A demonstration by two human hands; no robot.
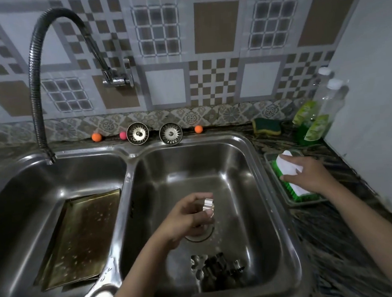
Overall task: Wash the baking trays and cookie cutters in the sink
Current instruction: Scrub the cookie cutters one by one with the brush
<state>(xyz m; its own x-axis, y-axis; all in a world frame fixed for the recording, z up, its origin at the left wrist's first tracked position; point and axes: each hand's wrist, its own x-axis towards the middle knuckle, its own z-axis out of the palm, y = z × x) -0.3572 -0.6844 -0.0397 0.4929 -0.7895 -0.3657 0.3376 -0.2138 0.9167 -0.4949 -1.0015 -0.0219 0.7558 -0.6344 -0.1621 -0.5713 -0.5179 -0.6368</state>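
Cookie cutter [207, 204] pinched in left hand [188, 218] over right basin [258, 190]; right hand [304, 174] grips scrub brush [289, 176] on right counter; baking trays [80, 237] in left basin.

The green labels on the soap bottles [314, 126] seem too blurred to read

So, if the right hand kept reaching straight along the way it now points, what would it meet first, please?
The right hand already rests on the white-and-green scrubbing brush in its tray beside the sink. Pushed further, it would probably run toward the sink's right rim, though depth is hard to judge.
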